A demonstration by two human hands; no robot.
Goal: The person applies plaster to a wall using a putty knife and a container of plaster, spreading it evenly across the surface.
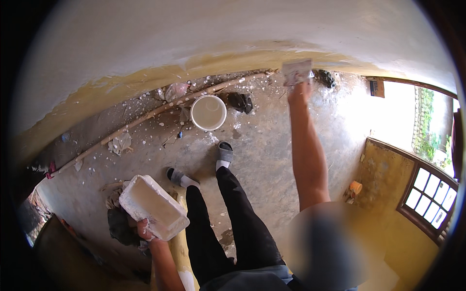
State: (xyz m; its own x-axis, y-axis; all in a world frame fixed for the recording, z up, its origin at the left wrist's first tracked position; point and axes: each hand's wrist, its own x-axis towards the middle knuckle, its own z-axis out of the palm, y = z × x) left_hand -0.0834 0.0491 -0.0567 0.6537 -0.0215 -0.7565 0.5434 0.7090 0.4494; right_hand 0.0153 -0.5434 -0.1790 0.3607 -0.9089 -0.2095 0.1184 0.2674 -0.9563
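Observation:
My left hand [145,229] grips a white rectangular tray [156,203] by its near left corner; pale, creamy material lies in it and is smeared on its rim. My right hand [300,91] is raised at the end of my outstretched arm, closed on a flat putty knife [297,70] whose wide blade is coated with pale paste. The blade is at the wall's partly coated yellow band [262,58]; whether it touches cannot be told. A white bucket [208,112] of pale liquid stands on the floor below the wall.
A long pole [124,128] lies along the wall's foot, among dark bags [240,102], rags and white splatters on the concrete floor [262,155]. A bright doorway [397,114] opens at the right, beside a yellow wall with a window [427,198] and an orange container [355,187].

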